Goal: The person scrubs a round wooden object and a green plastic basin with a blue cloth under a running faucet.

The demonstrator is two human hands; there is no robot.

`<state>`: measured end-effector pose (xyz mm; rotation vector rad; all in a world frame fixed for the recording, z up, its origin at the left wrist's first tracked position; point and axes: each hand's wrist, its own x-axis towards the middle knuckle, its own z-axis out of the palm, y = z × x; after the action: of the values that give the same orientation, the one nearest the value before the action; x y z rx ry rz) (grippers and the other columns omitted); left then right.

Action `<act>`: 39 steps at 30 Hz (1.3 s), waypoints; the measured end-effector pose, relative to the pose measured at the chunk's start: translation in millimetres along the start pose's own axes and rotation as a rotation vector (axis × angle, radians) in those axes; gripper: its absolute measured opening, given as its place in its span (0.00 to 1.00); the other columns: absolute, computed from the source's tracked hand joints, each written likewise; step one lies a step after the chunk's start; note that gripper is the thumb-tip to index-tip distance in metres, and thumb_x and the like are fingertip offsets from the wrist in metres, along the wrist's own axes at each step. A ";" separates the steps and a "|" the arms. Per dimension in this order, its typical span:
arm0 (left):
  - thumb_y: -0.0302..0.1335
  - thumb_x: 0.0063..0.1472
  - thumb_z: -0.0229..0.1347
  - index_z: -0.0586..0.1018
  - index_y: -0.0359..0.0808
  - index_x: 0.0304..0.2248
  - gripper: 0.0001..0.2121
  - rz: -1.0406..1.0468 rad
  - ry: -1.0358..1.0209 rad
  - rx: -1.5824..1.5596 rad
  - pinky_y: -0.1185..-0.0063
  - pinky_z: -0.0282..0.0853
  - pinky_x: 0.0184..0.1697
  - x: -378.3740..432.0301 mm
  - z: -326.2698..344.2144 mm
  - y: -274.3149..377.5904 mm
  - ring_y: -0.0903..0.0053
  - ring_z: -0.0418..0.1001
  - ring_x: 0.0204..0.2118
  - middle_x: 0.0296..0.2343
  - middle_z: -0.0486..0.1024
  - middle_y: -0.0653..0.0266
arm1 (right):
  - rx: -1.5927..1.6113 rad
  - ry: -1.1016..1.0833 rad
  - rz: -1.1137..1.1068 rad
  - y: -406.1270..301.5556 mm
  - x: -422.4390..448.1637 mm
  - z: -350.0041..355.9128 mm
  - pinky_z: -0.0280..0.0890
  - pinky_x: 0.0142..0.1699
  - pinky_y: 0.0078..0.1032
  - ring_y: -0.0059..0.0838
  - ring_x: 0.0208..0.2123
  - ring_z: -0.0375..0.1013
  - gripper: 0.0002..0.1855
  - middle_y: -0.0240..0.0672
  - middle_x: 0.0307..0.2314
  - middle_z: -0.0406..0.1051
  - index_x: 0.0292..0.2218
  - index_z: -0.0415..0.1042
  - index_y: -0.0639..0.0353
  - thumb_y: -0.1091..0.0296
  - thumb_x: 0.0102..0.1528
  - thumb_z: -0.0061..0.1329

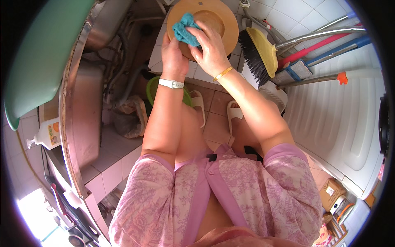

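Note:
A round orange-tan lid or shallow dish (226, 18), with a small hole near its far rim, is at the top of the head view. My left hand (174, 55) grips its near left edge, thumb on top. My right hand (211, 46) holds a bunched teal cloth (186, 31) against the upper face of the round piece, left of its recessed middle. The fingers partly cover the cloth, and the left hand's fingers under the edge are mostly hidden.
Steel sink basins (85, 114) and hoses stand at left, below a green basin (37, 68). A yellow broom head (262, 51) and several poles lean at right beside a ribbed white panel (333, 114). A green tub (151, 89) and a plastic bag (131, 119) sit low down.

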<state>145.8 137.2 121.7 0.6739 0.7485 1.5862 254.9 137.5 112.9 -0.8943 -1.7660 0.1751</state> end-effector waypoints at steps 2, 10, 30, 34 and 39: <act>0.25 0.57 0.43 0.63 0.34 0.42 0.12 0.003 0.077 -0.045 0.77 0.64 0.40 4.4 -2.7 5.3 0.75 0.66 0.39 0.37 0.66 0.62 | -0.068 -0.049 -0.018 -7.5 -3.8 -2.1 0.57 0.41 0.33 0.37 0.37 0.61 0.19 0.34 0.38 0.61 0.33 0.65 0.53 0.77 0.34 0.50; 0.26 0.57 0.44 0.61 0.35 0.45 0.16 0.034 0.121 -0.115 0.76 0.60 0.46 8.9 -11.9 17.1 0.72 0.62 0.45 0.42 0.64 0.62 | -0.369 -0.006 0.021 21.0 3.7 -15.6 0.58 0.41 0.31 0.37 0.37 0.61 0.16 0.32 0.36 0.63 0.31 0.67 0.52 0.74 0.35 0.47; 0.30 0.60 0.38 0.62 0.32 0.45 0.15 -0.142 0.317 -0.159 0.74 0.58 0.49 10.6 -17.7 24.1 0.71 0.62 0.46 0.44 0.63 0.61 | -0.287 0.043 0.444 133.5 -14.0 -45.2 0.60 0.44 0.31 0.42 0.38 0.64 0.14 0.38 0.35 0.68 0.38 0.69 0.52 0.60 0.48 0.42; 0.30 0.61 0.36 0.60 0.32 0.47 0.17 -0.111 0.324 -0.120 0.70 0.55 0.52 12.0 -19.2 28.1 0.69 0.58 0.49 0.47 0.59 0.58 | -0.383 -0.162 0.592 103.5 -2.7 -51.2 0.61 0.43 0.28 0.40 0.38 0.65 0.14 0.37 0.38 0.67 0.39 0.68 0.45 0.63 0.49 0.42; 0.30 0.61 0.35 0.60 0.31 0.47 0.17 -0.095 0.318 -0.107 0.70 0.55 0.51 12.0 -21.4 25.6 0.69 0.58 0.49 0.47 0.59 0.59 | -0.310 -0.020 0.632 93.8 4.0 -52.9 0.62 0.34 0.35 0.45 0.29 0.67 0.13 0.42 0.24 0.69 0.32 0.70 0.50 0.55 0.49 0.40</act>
<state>111.7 144.6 128.4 0.3057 0.9064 1.6519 345.5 190.3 87.8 -1.6671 -1.4973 0.3221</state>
